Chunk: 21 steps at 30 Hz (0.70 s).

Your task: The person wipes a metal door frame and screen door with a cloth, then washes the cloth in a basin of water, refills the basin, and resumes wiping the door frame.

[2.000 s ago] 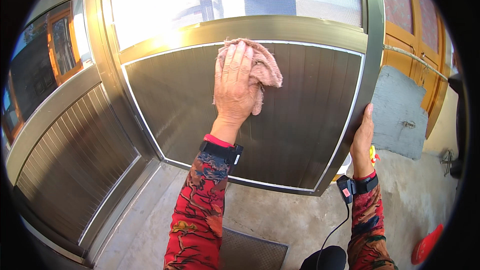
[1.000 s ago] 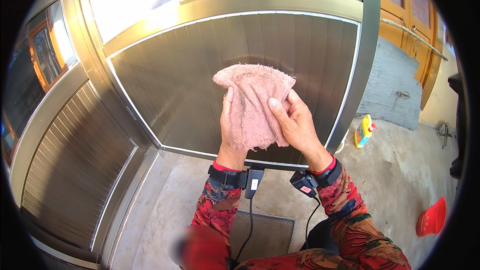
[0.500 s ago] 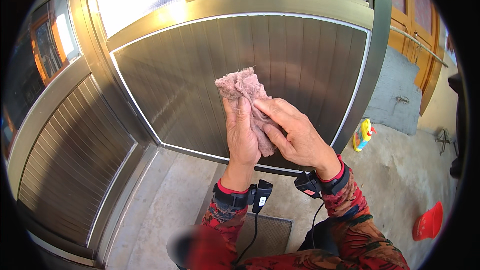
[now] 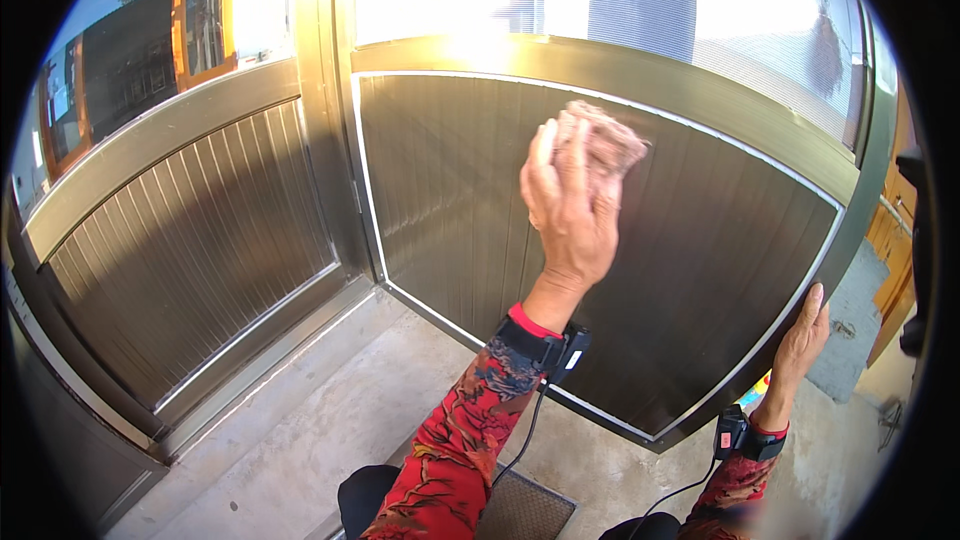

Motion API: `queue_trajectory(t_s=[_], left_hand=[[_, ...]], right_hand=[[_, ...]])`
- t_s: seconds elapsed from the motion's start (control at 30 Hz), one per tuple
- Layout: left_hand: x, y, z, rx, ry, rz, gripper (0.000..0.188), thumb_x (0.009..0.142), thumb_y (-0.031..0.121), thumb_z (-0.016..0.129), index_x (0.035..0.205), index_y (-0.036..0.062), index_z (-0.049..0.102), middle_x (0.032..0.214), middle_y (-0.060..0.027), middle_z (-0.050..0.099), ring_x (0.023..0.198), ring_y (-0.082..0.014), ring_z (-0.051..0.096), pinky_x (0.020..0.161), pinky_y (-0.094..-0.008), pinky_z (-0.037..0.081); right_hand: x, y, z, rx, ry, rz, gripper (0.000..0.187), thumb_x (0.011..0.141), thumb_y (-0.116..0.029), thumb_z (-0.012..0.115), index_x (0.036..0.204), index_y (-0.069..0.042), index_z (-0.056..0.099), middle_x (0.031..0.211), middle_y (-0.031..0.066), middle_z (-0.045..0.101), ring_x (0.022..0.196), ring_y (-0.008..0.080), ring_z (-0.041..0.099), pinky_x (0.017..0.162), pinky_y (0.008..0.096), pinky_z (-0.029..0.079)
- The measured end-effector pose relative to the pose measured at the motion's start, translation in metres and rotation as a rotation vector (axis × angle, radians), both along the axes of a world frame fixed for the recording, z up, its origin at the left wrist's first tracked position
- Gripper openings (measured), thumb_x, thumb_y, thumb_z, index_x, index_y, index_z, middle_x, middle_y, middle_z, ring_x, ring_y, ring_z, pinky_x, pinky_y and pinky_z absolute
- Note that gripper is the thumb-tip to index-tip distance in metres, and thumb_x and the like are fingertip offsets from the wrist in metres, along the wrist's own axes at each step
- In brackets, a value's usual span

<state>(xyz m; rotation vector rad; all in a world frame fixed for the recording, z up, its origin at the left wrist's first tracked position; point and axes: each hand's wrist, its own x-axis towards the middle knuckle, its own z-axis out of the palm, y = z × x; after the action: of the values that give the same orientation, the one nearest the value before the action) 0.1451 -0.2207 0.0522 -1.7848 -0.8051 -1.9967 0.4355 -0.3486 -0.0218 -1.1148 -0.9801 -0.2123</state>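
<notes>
A brown metal door point(image 4: 700, 270) with a ribbed lower panel and white sealing strip stands in front of me. My left hand point(image 4: 575, 225) is closed on a crumpled pink cloth point(image 4: 618, 143), held at the upper part of that panel; the cloth is slightly blurred. Whether it presses on the surface I cannot tell for sure. At the door's right edge, my right hand point(image 4: 797, 348) grips the frame, some of its fingers hidden. Both wrists carry black straps with small boxes and cables.
A similar ribbed panel point(image 4: 200, 250) with glass above it stands to the left. A mat point(image 4: 525, 510) lies on the concrete floor below. Beyond the door's right edge are a partly hidden bottle point(image 4: 757, 390), a grey board point(image 4: 850, 325) and orange woodwork point(image 4: 895, 275).
Both hands were together on the cloth. My right hand has let go and moved right to the door's edge, while my left keeps the cloth. The view has shifted, too.
</notes>
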Motion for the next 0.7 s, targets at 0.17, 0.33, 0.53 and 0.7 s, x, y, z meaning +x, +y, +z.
queue_trajectory(t_s=[0.17, 0.33, 0.53, 0.7], left_hand=[[-0.014, 0.010, 0.016, 0.347, 0.541, -0.081, 0.055, 0.080, 0.027, 0.065, 0.133, 0.0181, 0.054, 0.140, -0.0119, 0.046, 0.129, -0.0307, 0.043, 0.106, -0.0491, 0.032], [-0.077, 0.063, 0.054, 0.369, 0.372, 0.067, 0.058, 0.076, 0.025, 0.067, 0.132, 0.0176, 0.054, 0.139, -0.0127, 0.047, 0.128, -0.0322, 0.044, 0.105, -0.0476, 0.035], [-0.161, 0.121, 0.054, 0.209, 0.129, 0.107, 0.055, 0.087, 0.029, 0.061, 0.137, 0.0127, 0.047, 0.139, -0.0163, 0.045, 0.125, -0.0366, 0.045, 0.105, -0.0457, 0.037], [-0.232, 0.184, 0.056, -0.071, 0.002, 0.199, 0.045, 0.095, 0.035, 0.049, 0.130, 0.0076, 0.048, 0.129, -0.0195, 0.051, 0.120, -0.0387, 0.047, 0.104, -0.0437, 0.037]], right_hand=[[0.008, -0.002, -0.005, -0.002, 0.026, -0.008, 0.044, 0.101, -0.040, 0.042, 0.102, 0.001, 0.060, 0.090, 0.0025, 0.061, 0.083, 0.0099, 0.052, 0.075, 0.0232, 0.042], [0.018, -0.005, -0.008, 0.020, 0.074, 0.065, 0.045, 0.101, -0.041, 0.044, 0.104, 0.001, 0.060, 0.094, 0.0021, 0.062, 0.085, 0.0091, 0.054, 0.076, 0.0213, 0.043], [0.028, -0.010, -0.012, 0.025, 0.189, 0.102, 0.049, 0.101, -0.042, 0.043, 0.109, 0.003, 0.059, 0.102, 0.0035, 0.060, 0.092, 0.0097, 0.052, 0.083, 0.0220, 0.041], [0.043, -0.011, -0.024, 0.024, -0.044, -0.365, 0.059, 0.101, -0.043, 0.037, 0.137, 0.004, 0.044, 0.137, 0.0132, 0.049, 0.129, 0.0223, 0.042, 0.109, 0.0324, 0.027]])
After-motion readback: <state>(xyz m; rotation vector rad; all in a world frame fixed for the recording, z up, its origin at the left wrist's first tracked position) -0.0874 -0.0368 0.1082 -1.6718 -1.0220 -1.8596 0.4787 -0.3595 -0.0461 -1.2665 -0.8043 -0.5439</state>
